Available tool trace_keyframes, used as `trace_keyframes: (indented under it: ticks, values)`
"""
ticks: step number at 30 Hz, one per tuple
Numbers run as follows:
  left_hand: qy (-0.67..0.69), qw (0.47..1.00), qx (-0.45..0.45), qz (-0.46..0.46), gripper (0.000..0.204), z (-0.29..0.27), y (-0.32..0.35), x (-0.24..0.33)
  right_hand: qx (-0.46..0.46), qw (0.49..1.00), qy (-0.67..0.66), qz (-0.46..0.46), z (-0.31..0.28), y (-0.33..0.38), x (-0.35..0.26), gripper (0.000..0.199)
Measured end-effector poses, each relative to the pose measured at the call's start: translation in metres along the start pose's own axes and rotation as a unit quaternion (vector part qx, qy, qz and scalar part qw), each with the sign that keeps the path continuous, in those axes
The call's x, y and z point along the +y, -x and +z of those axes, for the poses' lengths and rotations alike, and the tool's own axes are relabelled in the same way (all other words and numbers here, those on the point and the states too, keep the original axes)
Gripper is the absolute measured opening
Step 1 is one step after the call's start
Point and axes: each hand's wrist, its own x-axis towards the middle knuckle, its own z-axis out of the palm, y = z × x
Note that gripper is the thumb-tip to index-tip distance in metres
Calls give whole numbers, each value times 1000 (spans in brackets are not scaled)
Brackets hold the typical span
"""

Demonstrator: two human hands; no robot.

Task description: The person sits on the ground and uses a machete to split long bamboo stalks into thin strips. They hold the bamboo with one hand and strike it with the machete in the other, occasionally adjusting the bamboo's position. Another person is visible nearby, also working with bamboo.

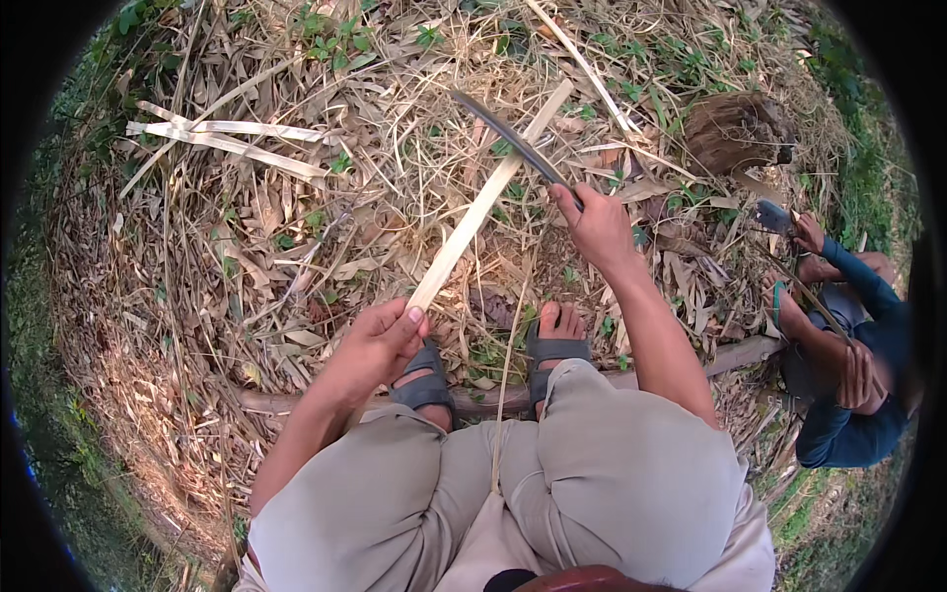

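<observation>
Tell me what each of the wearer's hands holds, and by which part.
Left hand: the pale flat strip, by its near end. Right hand: the curved knife, by its handle end.

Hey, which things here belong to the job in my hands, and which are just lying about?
In use:
long flat pale wooden strip, in your left hand;
curved dark metal blade, in your right hand.

Apparently just lying about:
loose pale flat strips, upper left;
rough brown wooden chunk, upper right.

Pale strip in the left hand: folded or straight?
Straight: the pale strip runs unfolded from the left hand to beyond the curved blade.
</observation>
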Motion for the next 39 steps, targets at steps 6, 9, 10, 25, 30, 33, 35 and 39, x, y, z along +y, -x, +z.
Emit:
trace_keyframes:
  ticks: [6, 9, 10, 25, 30, 33, 35, 39]
  values:
    - [28, 1000, -4, -14, 28, -1, 0, 6, -17, 984, 39, -173, -14, 43, -50, 53]
    - [-29, 999, -7, 19, 27, 1, 5, 7, 4, 970, 82, -228, -23, 31, -35, 52]
    - [-29, 999, -2, 25, 27, 0, 11, 5, 11, 987, 70, -145, -23, 11, -4, 52]
    - [-85, 991, 31, 96, 25, 16, -4, -9, 48, 990, 98, -92, -33, -10, 22, 50]
    - [-35, 999, 6, 15, 29, 10, 8, 19, 43, 965, 65, -249, -30, 32, -50, 53]
    - [-61, 998, 2, 7, 28, 19, 9, 25, 54, 947, 164, -272, -41, 13, -21, 56]
    - [-74, 997, -10, 8, 28, 25, 10, 29, 69, 984, 148, -76, -42, -18, 27, 57]
    - [-5, 998, 25, 51, 23, 2, 0, 5, 88, 985, 114, -95, -37, -18, -11, 56]
